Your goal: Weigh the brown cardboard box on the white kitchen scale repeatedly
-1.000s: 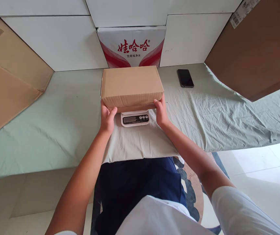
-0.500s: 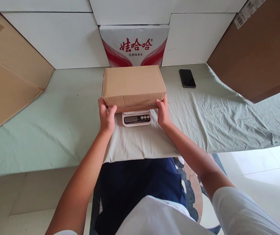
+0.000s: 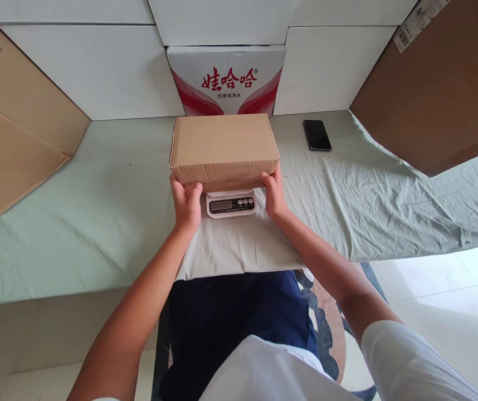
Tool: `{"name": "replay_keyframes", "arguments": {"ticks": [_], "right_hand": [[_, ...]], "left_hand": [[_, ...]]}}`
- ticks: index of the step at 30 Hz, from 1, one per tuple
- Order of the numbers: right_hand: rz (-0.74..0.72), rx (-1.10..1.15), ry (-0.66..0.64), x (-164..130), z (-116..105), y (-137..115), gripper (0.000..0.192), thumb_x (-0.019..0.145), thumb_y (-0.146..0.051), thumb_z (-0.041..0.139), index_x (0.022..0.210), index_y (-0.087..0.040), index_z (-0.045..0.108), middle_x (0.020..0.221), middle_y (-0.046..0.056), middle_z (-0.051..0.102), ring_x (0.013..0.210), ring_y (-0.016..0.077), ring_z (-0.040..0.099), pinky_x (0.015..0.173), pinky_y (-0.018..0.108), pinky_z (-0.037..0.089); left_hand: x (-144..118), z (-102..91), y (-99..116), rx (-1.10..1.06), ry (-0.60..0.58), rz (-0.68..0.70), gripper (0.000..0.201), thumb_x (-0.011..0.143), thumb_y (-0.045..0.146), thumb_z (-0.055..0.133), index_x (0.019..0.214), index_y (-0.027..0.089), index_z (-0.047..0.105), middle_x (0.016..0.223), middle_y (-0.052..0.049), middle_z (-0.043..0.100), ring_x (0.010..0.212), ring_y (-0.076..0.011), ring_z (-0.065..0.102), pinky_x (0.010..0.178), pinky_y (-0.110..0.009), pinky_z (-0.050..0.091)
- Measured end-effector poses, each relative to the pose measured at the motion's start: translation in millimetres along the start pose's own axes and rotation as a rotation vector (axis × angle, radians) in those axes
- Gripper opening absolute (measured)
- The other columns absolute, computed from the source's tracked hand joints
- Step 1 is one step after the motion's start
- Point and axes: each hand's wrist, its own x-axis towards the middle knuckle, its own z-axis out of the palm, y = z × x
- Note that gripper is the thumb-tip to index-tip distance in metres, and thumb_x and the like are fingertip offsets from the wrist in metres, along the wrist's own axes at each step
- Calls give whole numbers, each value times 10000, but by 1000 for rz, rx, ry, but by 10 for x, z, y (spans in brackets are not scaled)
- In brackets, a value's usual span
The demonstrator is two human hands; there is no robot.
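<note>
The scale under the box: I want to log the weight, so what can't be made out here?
- Scale display: too small to read, head view.
- Scale platform: hidden by the cardboard box.
- Whether the box rests on it: hidden by the box's front edge.
- Box contents: closed.

Box (image 3: 223, 146) sits on the scale (image 3: 230, 204) mid-counter (image 3: 97, 211), carton (image 3: 226, 81) right behind it, phone (image 3: 316, 135) lying off to its right.

The box (image 3: 224, 146) hides most of our scale (image 3: 230, 203); its display is too small to read, and frame edges crop both side cartons.
</note>
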Motion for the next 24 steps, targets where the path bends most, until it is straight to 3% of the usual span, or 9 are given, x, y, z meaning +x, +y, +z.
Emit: {"name": "replay_keyframes", "arguments": {"ticks": [9, 12, 15, 19, 24], "right_hand": [[-25, -45, 1, 69, 4, -23, 660, 879, -617, 514, 1482, -356, 455, 1478, 38, 603, 1419, 291, 515, 1259, 517, 432], [-65, -71, 4, 264, 37, -100, 685, 892, -686, 471, 1496, -366, 445, 1443, 40, 615, 1407, 297, 534, 1255, 529, 438], [-182, -45, -3, 570, 118, -191, 668, 917, -701, 419, 1500, -377, 450, 1506, 15, 578, 1505, 281, 476, 1313, 517, 380], [-289, -32, -2, 985, 236, -150, 602, 962, -661, 388, 1504, -407, 452, 1624, -43, 489, 1638, 225, 325, 1383, 482, 259], [-183, 5, 34, 1336, 264, 258, 669, 929, -709, 411, 1473, -330, 494, 1647, -3, 478, 1645, 219, 318, 1403, 464, 222]], "left_hand": [[72, 60, 163, -93, -20, 51, 610, 871, 612, 688, 1360, 292, 512, 1394, -106, 616, 1331, -281, 592, 1221, -460, 423], [344, 56, 257, -82, -15, 76, 593, 876, 669, 670, 1307, 281, 550, 1319, -91, 651, 1331, -286, 598, 1237, -472, 418], [746, 97, 254, -116, 31, 53, 589, 927, 757, 521, 1228, 259, 610, 1282, -87, 672, 1381, -293, 576, 1254, -487, 408], [1204, 288, -32, -293, 53, -79, 779, 916, 869, 313, 1337, 281, 599, 1492, -83, 608, 1573, -245, 419, 1334, -413, 307], [1391, 511, -650, -300, 93, -167, 971, 874, 924, 228, 1504, 233, 485, 1690, -110, 442, 1632, -224, 332, 1357, -376, 262]]}}
